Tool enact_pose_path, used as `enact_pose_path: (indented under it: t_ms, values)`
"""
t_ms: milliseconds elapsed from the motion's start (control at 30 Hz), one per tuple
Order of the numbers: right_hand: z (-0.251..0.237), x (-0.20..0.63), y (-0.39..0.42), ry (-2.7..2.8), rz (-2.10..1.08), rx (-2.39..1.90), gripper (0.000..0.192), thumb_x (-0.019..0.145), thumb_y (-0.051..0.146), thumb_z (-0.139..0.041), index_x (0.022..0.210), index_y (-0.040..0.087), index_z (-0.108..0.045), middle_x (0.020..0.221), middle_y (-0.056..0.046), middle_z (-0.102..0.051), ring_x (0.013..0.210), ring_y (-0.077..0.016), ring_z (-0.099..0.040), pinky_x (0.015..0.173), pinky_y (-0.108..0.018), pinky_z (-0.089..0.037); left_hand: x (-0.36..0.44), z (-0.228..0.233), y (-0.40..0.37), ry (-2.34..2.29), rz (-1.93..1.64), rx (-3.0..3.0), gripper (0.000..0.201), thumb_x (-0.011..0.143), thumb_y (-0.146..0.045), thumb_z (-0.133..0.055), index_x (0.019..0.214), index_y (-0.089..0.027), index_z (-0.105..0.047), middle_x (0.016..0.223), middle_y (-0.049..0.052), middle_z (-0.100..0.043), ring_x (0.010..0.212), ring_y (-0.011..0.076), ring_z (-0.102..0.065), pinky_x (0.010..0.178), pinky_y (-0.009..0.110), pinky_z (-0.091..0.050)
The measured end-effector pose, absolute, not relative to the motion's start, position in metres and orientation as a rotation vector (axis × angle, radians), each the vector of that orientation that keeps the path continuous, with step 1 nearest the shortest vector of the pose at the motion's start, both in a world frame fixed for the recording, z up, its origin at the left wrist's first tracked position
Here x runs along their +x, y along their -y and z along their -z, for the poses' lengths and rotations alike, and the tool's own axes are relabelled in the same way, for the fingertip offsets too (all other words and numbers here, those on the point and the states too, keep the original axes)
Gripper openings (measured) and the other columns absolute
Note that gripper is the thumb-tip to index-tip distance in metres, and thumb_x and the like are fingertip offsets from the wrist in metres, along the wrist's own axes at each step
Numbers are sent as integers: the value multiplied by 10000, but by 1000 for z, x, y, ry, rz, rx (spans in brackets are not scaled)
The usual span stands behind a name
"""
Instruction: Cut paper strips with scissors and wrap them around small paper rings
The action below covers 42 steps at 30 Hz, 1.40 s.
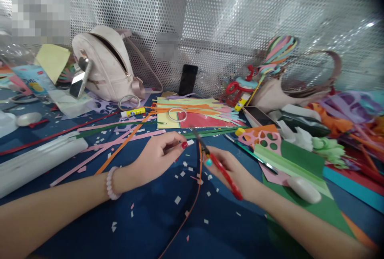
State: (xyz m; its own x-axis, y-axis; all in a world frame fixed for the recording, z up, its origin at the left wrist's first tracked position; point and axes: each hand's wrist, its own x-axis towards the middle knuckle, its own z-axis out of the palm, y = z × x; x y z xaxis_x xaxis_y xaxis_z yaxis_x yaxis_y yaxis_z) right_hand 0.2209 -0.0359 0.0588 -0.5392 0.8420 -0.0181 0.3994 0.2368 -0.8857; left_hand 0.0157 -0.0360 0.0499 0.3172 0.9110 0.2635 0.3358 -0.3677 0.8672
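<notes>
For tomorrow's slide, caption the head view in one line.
Left hand pinches a thin orange paper strip while right hand holds red scissors over blue table.

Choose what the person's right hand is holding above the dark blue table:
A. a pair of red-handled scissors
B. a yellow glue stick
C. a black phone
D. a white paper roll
A. The right hand has its grip around the pair of red-handled scissors, whose blades point toward the thin orange paper strip near the left hand.

right hand (237,171) holds red scissors (222,171) beside left hand (159,157).
</notes>
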Motion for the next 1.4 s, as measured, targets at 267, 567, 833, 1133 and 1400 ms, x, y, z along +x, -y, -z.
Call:
enact_pose_path:
  t_ms: [267, 567, 833, 1133, 1400]
  values:
    - [-55, 233, 21, 2417, -498, -1400, 243, 819, 438, -488, 823, 201, -433, 759, -42, -576, 634, -179, -514, 563, -290, -398, 3, -45, 13, -1110, -1295, 1687, 115, 856, -279, -485, 908, -178, -497, 663, -16, -579, 611, 105, -587, 564, 208, -460]
    - [-43, 227, 23, 2701, 73, -1466, 210, 782, 296, -492, 946, 165, -511, 952, -91, -584, 853, -252, -577, 676, -331, -423, -14, -57, 0, -1212, -870, 2208, 285, 779, -260, -590, 1050, -220, -511, 991, 10, -670, 581, 87, -557, 551, 208, -436]
    - [-44, 221, 33, 2779, 179, -1424, 196, 766, 346, -528, 871, 181, -511, 871, -61, -575, 781, -231, -571, 622, -315, -401, -3, -59, 19, -1142, -451, 2603, 212, 858, -281, -518, 1069, -256, -530, 1088, -21, -647, 909, 173, -609, 772, 275, -418]
    - [-47, 218, 36, 2808, 210, -1386, 187, 775, 332, -513, 866, 169, -517, 856, -69, -574, 769, -232, -573, 607, -319, -404, -3, -57, 19, -1166, -425, 2590, 210, 895, -295, -444, 1077, -249, -537, 1079, 5, -648, 945, 195, -607, 770, 279, -422]
    - [-47, 221, 31, 2851, 177, -1333, 179, 782, 327, -491, 853, 167, -530, 882, -68, -594, 788, -227, -588, 631, -318, -409, -33, -77, -9, -1234, -484, 2404, 286, 789, -334, -570, 1055, -230, -566, 931, 11, -684, 825, 181, -625, 720, 261, -426]
